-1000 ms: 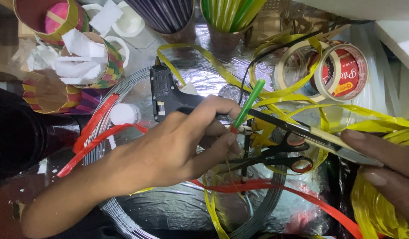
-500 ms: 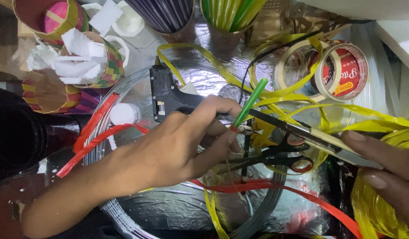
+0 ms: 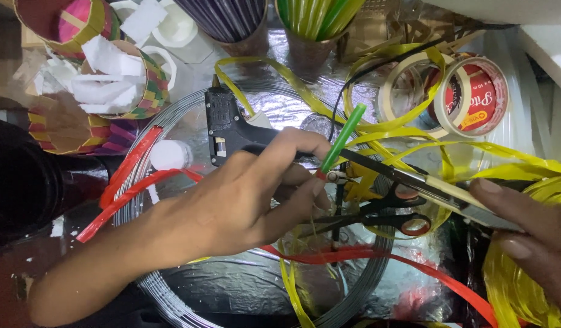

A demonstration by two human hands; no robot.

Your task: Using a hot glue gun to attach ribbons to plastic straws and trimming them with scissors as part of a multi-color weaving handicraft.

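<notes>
My left hand (image 3: pixel 244 200) reaches in from the lower left and pinches the lower end of a green straw (image 3: pixel 341 138) between thumb and fingertips. The straw tilts up to the right. Under this hand lies a black glue gun (image 3: pixel 227 127). Just right of the fingertips are small yellow-handled pliers (image 3: pixel 353 180) and black scissors (image 3: pixel 394 212). My right hand (image 3: pixel 529 243) comes in at the right edge, its fingers closed over the near end of a long flat blade tool (image 3: pixel 426 185) that points toward the straw. Yellow plastic strips (image 3: pixel 523 285) lie beneath that hand.
A coil of grey wire (image 3: pixel 171 121) rings the foil-covered work surface. Red strips (image 3: pixel 128 176) cross it. Woven cups (image 3: pixel 140 79) with white scraps stand at the upper left, cups of straws (image 3: pixel 311 18) at the top, and tape rolls (image 3: pixel 475 97) at the upper right.
</notes>
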